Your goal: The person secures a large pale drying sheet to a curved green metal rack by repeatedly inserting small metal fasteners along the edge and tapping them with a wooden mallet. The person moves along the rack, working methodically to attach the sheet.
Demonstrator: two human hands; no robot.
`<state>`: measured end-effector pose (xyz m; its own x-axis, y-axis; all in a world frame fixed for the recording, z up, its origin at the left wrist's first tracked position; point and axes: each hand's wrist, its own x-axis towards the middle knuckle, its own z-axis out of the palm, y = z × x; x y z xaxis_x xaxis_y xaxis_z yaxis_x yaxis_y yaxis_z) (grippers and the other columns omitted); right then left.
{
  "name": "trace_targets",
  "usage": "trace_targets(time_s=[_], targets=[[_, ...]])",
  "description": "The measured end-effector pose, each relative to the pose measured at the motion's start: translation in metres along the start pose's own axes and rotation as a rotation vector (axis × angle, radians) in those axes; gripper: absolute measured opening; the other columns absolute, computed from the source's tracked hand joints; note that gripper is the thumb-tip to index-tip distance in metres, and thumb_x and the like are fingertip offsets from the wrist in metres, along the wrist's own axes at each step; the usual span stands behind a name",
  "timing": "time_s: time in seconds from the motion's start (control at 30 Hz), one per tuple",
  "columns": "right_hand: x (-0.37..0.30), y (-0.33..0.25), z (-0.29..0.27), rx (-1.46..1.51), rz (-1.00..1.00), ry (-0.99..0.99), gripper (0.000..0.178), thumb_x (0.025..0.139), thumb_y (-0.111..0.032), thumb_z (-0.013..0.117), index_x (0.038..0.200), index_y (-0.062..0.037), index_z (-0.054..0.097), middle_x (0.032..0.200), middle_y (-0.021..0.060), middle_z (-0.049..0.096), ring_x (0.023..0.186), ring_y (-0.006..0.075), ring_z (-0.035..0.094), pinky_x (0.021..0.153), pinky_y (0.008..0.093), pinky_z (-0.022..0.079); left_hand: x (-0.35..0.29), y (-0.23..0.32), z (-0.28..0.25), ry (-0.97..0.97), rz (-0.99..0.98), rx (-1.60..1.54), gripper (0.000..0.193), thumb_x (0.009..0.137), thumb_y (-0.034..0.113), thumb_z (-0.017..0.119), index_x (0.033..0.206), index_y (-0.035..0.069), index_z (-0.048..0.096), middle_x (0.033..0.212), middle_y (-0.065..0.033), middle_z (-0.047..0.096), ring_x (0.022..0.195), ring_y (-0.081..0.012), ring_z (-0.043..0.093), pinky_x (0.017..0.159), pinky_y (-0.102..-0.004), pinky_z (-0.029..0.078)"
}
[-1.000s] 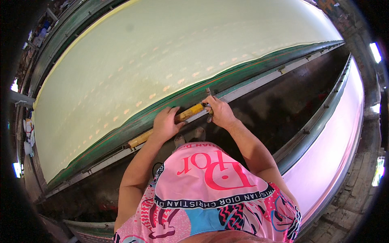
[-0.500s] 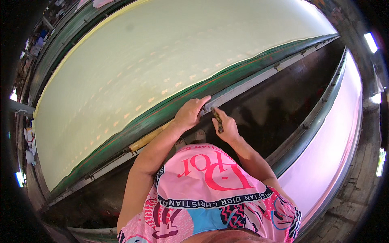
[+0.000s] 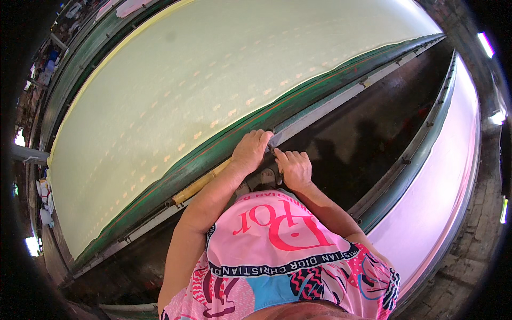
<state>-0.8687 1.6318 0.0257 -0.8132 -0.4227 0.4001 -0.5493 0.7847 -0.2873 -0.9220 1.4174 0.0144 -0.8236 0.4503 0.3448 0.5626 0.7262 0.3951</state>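
Observation:
My left hand [image 3: 252, 150] rests on the rail [image 3: 314, 117] along the long table's near edge. Its fingers are bent around a small metal fitting [image 3: 270, 143] there, mostly covered by the fingertips. Just right of and below it, my right hand [image 3: 295, 169] is closed around a short, worn dark hand tool [image 3: 279, 177], whose exact kind I cannot make out. The fingertips of the right hand meet the fitting from the near side. Across the table lies a pale yellow-green cloth [image 3: 213, 74] with rows of small light orange printed motifs.
A bamboo-like pole [image 3: 200, 185] lies along the rail, partly behind my left forearm. The dark aisle floor [image 3: 368, 133] runs between this table and another table with pink-white cloth [image 3: 437, 197] at the right. My feet are below my hands.
My right hand has moved slightly left and turned, bringing its fingertips to the fitting; the tool now points down and is mostly hidden. The left hand's raised forefinger has curled down onto the rail.

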Motion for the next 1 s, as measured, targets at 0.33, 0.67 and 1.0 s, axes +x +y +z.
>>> trace_targets(time_s=[0.33, 0.67, 1.0], targets=[[-0.026, 0.022, 0.059, 2.269, 1.175, -0.350, 0.033, 0.119, -0.040, 0.052, 0.124, -0.0127, 0.070, 0.068, -0.0053, 0.031, 0.057, 0.0097, 0.032, 0.055, 0.0298, 0.030, 0.001, 0.000, 0.001, -0.039, -0.008, 0.010, 0.043, 0.097, 0.005, 0.062, 0.139, 0.008, 0.055, 0.115, -0.0148, 0.067, 0.108, -0.0375, 0.068, 0.093, -0.0509, 0.056], [-0.039, 0.010, 0.024, 0.519, 0.369, -0.036, 0.029, 0.102, -0.017, 0.077, 0.128, -0.0049, 0.071, 0.098, 0.0220, 0.079, 0.089, 0.0405, 0.080, 0.076, 0.0465, 0.062, -0.010, -0.009, -0.007, -0.064, -0.111, -0.283, 0.052, 0.103, 0.005, 0.067, 0.154, 0.005, 0.055, 0.134, -0.0250, 0.070, 0.120, -0.0458, 0.068, 0.103, -0.0535, 0.055], [-0.008, 0.008, 0.003, 0.190, 0.153, -0.112, 0.031, 0.098, -0.019, 0.078, 0.124, -0.0050, 0.069, 0.094, 0.0192, 0.078, 0.085, 0.0379, 0.079, 0.073, 0.0480, 0.062, -0.003, 0.002, -0.015, -0.094, -0.139, -0.223, 0.049, 0.105, 0.003, 0.065, 0.153, 0.007, 0.057, 0.128, -0.0235, 0.071, 0.119, -0.0458, 0.068, 0.102, -0.0550, 0.055]])
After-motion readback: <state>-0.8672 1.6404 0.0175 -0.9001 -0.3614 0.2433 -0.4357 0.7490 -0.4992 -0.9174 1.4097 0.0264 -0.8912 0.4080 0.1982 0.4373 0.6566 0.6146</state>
